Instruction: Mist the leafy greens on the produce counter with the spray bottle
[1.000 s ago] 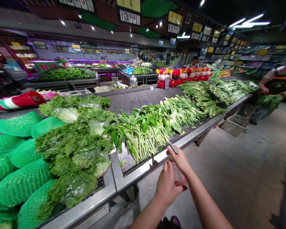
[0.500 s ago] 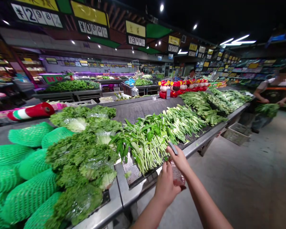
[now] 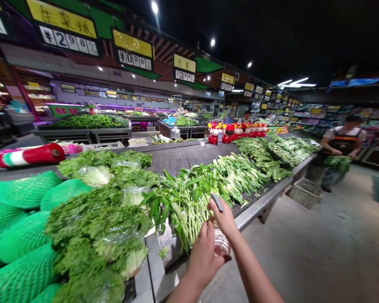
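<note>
My left hand [image 3: 205, 246] is closed around what looks like a clear, ribbed plastic bottle [image 3: 221, 243]; part of it is hidden behind my fingers. My right hand [image 3: 221, 216] is closed at its upper end. A flat dark grey piece [image 3: 217, 203] sticks up at the right fingers; whether it belongs to the bottle I cannot tell. Both hands are close together in front of the rack's metal edge. Just beyond them lie long-stemmed leafy greens [image 3: 188, 214] on a perforated metal sheet [image 3: 169, 242].
Wrapped lettuces [image 3: 110, 219] and green foam-net sleeves [image 3: 22, 240] fill the left. Paler-stemmed greens [image 3: 240, 170] lie farther right. The rack's metal edge [image 3: 255, 208] runs beside the floor aisle. A grey crate [image 3: 305, 191] and a person in an apron [image 3: 342, 145] holding greens are at right.
The view has turned slightly right and up, so the rack appears shifted left. Both hands appear lower and farther left, keeping the same grip. The person at right also appears farther left.
</note>
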Demonstrator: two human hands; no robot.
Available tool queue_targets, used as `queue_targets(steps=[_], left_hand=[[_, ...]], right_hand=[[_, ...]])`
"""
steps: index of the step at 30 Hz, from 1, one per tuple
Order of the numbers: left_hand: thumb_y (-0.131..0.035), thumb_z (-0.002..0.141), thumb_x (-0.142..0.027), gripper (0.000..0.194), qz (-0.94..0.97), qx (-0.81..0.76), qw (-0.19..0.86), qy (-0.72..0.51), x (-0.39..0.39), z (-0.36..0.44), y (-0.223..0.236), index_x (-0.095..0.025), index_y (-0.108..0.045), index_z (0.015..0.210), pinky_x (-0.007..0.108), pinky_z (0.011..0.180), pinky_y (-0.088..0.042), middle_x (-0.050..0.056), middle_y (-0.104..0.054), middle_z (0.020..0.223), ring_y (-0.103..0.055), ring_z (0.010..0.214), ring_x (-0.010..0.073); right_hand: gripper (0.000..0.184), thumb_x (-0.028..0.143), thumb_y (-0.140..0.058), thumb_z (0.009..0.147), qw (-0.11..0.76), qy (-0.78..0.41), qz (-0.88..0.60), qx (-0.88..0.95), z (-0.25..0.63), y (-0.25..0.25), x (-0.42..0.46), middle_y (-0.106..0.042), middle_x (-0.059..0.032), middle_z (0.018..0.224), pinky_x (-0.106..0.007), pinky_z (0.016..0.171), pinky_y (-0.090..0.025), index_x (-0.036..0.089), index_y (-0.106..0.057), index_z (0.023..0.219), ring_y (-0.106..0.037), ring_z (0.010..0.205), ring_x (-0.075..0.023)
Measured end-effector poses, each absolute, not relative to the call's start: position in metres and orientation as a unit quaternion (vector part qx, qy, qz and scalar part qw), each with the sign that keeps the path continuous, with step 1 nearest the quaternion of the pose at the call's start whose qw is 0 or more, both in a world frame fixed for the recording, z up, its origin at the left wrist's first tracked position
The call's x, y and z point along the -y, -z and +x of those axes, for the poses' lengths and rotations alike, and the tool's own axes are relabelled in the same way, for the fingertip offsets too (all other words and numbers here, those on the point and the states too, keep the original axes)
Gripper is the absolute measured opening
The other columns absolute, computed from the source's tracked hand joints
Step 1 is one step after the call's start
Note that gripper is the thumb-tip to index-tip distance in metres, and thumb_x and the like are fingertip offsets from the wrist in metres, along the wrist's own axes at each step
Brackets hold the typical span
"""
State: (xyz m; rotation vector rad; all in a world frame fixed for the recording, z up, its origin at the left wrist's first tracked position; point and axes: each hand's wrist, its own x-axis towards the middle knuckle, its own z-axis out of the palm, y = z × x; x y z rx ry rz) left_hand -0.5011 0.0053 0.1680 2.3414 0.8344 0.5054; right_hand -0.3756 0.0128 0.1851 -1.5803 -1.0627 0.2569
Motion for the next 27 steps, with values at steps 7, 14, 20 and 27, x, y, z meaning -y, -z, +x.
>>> queue_targets(steps=[7, 14, 20, 27], left_hand=[[-0.06, 0.064, -0.025, 0.081, 0.876, -0.313, 0.286, -0.231, -0.015, -0.513, -0.162, -0.015, -0.019, 0.134, 0.03, 0.099, -0.032, 0.011, -0.032, 0.134, -0.04, 0.119, 0.0246], [-0.067, 0.061, -0.031, 0.089, 0.866, -0.336, 0.299, -0.217, -0.012, -0.531, -0.165, -0.014, -0.02, 0.134, 0.028, 0.099, -0.032, 0.011, -0.032, 0.135, -0.038, 0.121, 0.0249], [-0.067, 0.059, -0.031, 0.091, 0.86, -0.351, 0.309, -0.204, -0.009, -0.548, -0.167, -0.013, -0.02, 0.134, 0.03, 0.101, -0.029, 0.013, -0.031, 0.136, -0.037, 0.122, 0.0267], [-0.07, 0.057, -0.031, 0.097, 0.848, -0.356, 0.319, -0.23, -0.008, -0.566, -0.163, -0.014, -0.017, 0.136, 0.031, 0.101, -0.03, 0.013, -0.03, 0.137, -0.034, 0.124, 0.0284]], right_hand=[[0.038, 0.05, -0.043, 0.084, 0.568, -0.136, -0.664, 0.466, -0.391, -0.194, -0.023, -0.063, -0.0045, 0.081, -0.028, 0.062, -0.043, 0.018, -0.06, 0.096, -0.058, 0.071, -0.0183], [0.035, 0.05, -0.042, 0.084, 0.57, -0.15, -0.654, 0.475, -0.411, -0.192, -0.025, -0.059, -0.002, 0.07, -0.026, 0.053, -0.04, 0.019, -0.058, 0.083, -0.054, 0.059, -0.0161], [0.035, 0.05, -0.044, 0.083, 0.57, -0.147, -0.656, 0.472, -0.427, -0.189, -0.025, -0.057, -0.0015, 0.065, -0.025, 0.05, -0.04, 0.019, -0.059, 0.082, -0.053, 0.056, -0.016], [0.038, 0.052, -0.044, 0.082, 0.555, -0.171, -0.644, 0.498, -0.446, -0.19, -0.027, -0.061, -0.0045, 0.075, -0.028, 0.056, -0.044, 0.018, -0.059, 0.09, -0.056, 0.064, -0.0184]])
